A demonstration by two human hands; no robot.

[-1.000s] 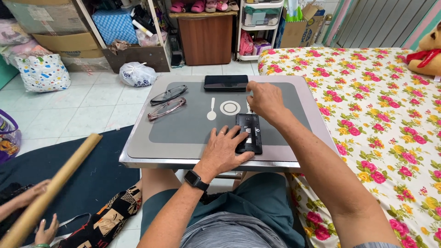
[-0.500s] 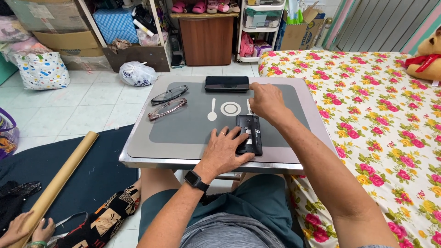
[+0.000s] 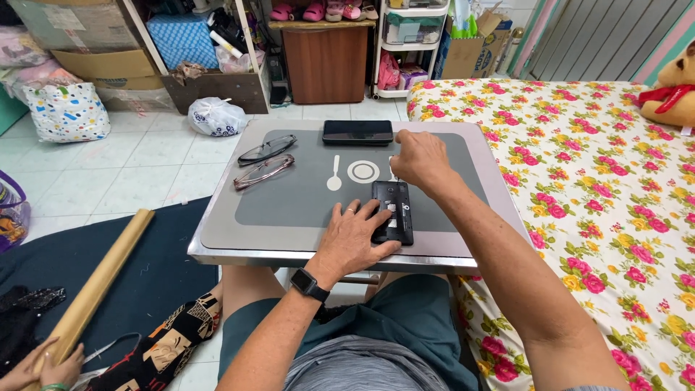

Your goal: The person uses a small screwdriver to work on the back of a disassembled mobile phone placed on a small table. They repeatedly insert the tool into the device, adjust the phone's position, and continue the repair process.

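The left hand (image 3: 355, 235) is lying flat, fingers spread, pressing on the opened black phone (image 3: 392, 211) that is resting near the front of the grey bench (image 3: 289, 210). The right hand (image 3: 418, 159) is hovering just beyond the phone with fingers pinched narrow; what they are gripping is too small to tell. Another dark phone (image 3: 357, 132) is lying at the bench's far edge, two pairs of glasses (image 3: 265, 161) to its left. On the floor, a spotted bag (image 3: 66, 112) and a tied white bag (image 3: 216, 116) are sitting, contents hidden.
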